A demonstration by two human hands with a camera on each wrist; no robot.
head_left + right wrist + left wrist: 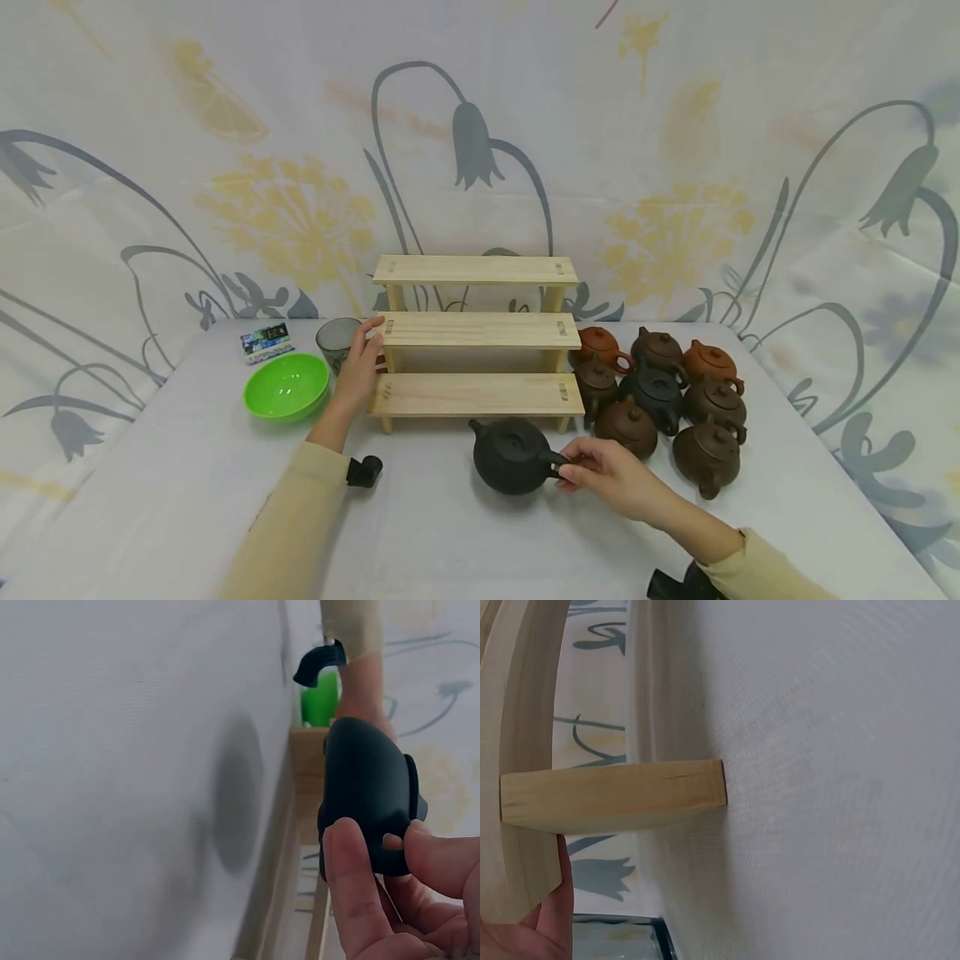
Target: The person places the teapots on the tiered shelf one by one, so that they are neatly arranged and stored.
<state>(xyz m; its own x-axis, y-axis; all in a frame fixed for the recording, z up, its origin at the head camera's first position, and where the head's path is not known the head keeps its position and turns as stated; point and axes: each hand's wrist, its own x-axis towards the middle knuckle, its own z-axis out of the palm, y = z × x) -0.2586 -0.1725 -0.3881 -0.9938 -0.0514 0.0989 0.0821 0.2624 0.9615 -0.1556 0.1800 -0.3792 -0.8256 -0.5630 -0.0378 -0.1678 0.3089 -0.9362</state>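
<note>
Fingers of the right hand (pixel 615 479) are clamping the teapot (pixel 513 460) by its handle, suspending it above the desk (pixel 450 542); left hand (pixel 357 375) is gripping the wooden rack (pixel 480 331) at its middle shelf. Teapot is showing matte black, spout pointing away from right hand, lid hiding contents. Green bowl (pixel 287 388) and glass (pixel 330 338) are sitting left of left hand.

A white worktop (pixel 450 550) lies under the left grip (pixel 358 371) and the right grip (pixel 611 479). Past them is a pale wall (pixel 547 50) with pictures on it. High up between the two grips droops a gray flower (pixel 472 146). A big yellow flower (pixel 292 225) is up and left of the left grip, with a yellow fruit slice (pixel 225 108) above that. Soft, even light falls around both grips.
</note>
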